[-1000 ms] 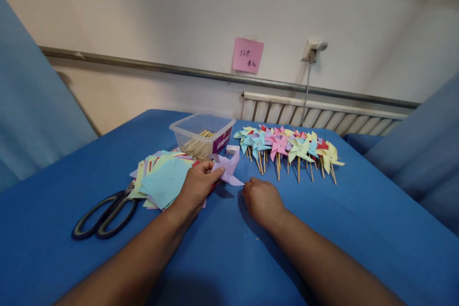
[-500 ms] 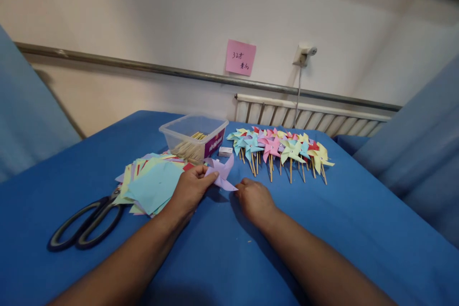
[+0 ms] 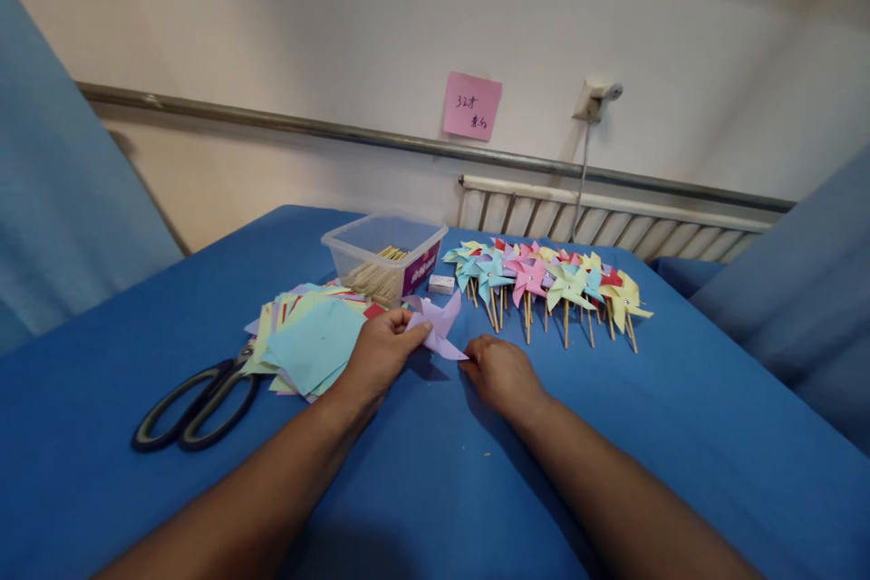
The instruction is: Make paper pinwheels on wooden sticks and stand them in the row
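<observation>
My left hand [image 3: 381, 352] pinches the left side of a folded lilac paper pinwheel [image 3: 439, 327] just above the blue table [image 3: 435, 489]. My right hand [image 3: 499, 373] is curled, with its fingertips at the lower right tip of that paper. A stack of coloured paper squares [image 3: 309, 340] lies to the left of my left hand. Behind the paper stands a clear plastic box [image 3: 381, 256] with wooden sticks in it.
Several finished pinwheels on sticks [image 3: 547, 284] lie in a row at the back right. Black-handled scissors [image 3: 197, 403] rest at the left. A small white box [image 3: 441, 284] sits by the plastic box. A pink note [image 3: 471, 106] hangs on the wall.
Both hands stay on the lilac paper with only small shifts. The camera view swung left and then back to the right.
</observation>
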### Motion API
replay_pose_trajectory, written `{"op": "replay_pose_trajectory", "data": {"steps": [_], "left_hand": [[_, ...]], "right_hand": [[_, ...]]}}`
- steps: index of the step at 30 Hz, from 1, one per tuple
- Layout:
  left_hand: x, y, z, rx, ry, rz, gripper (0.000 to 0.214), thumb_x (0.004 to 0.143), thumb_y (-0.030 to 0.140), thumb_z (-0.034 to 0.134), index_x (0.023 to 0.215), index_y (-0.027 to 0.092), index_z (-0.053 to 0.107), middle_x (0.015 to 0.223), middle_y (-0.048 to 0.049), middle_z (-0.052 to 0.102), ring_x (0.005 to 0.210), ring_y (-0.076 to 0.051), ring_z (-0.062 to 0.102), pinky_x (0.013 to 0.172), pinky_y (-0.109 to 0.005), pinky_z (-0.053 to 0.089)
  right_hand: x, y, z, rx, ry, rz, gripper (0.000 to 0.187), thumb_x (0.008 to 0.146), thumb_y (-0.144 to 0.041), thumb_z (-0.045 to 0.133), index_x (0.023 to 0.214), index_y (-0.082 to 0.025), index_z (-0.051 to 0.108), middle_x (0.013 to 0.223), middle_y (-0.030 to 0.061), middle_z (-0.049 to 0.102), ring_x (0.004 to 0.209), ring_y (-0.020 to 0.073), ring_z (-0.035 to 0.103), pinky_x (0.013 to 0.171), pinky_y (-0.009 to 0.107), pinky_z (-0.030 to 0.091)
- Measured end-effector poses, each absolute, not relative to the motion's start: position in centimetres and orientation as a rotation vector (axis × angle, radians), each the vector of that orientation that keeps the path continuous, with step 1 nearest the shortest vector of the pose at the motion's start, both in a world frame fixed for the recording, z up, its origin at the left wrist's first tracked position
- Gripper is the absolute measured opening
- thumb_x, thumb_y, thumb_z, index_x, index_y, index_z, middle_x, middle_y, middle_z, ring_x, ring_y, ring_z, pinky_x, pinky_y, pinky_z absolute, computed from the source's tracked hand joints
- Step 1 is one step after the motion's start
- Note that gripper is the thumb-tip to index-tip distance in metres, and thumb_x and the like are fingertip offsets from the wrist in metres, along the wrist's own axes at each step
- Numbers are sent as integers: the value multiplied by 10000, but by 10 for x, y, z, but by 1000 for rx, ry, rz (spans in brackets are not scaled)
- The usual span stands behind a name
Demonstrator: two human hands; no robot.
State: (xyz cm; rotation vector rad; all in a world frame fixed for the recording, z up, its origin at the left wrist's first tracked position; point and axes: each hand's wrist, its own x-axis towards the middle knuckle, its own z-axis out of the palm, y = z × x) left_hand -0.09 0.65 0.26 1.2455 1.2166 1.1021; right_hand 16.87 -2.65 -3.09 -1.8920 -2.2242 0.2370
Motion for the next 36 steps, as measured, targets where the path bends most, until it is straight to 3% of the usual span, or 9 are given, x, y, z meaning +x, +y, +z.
{"op": "replay_pose_trajectory", "data": {"steps": [17,22,30,36], "left_hand": [[-2,7,-2,1249,1223,1087,191,612,333,713,606,173,608,492,24,571,425,-103,453,426,-217,307],[-1,5,-1,1229,1220,1092,188,613,327,713,612,170,609,491,26,579,408,-94,438,418,-212,291],[-1,10,-9,1336,1207,1068,208,608,345,713,667,157,645,623,-13,652,550,-144,560,526,-238,405],[3,7,-10,1492,1219,1008,229,637,368,683,666,148,631,590,14,600,551,-122,506,516,-220,367]], "right_hand": [[170,-27,-36,-1884,-2177,233,161,856,-287,525,872,-199,659,915,62,691,816,185,624,662,269,368],[184,-21,-37,-1862,-2011,357,114,808,-247,565,783,-194,662,799,40,689,710,157,603,612,253,362],[174,-27,-28,-1306,-1405,824,213,779,-385,592,766,-173,611,617,-6,601,544,114,528,524,219,418],[155,-33,-38,-1220,-1374,737,142,771,-305,624,743,-167,639,646,0,610,555,108,533,542,220,438]]}}
